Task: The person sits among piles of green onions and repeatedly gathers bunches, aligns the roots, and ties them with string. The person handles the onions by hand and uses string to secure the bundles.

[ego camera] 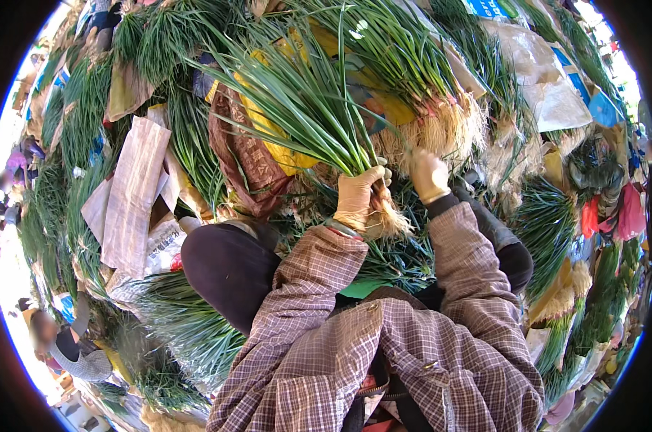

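Observation:
My left hand (pixel 360 195), in a pale rubber glove, grips a bunch of green onions (pixel 326 124) just above the roots. Their long leaves fan out up and to the left, and the pale roots hang below my fist. To its right is my gloved right hand (pixel 430 175), slightly blurred, with its fingers curled near a thin leaf; whether it holds that leaf I cannot tell. Beyond both hands lies a larger pile of green onions (pixel 420 92), its stringy roots towards me. Loose green leaves (pixel 401 259) cover the ground between my knees.
A brown printed sack (pixel 245 156) and a yellow bag (pixel 269 127) lie left of the bunch. Flattened cardboard (pixel 137 194) rests further left. More onion heaps (pixel 545 232) and a whitish plastic sheet (pixel 553 81) are on the right. Another person (pixel 69 345) is at the lower left.

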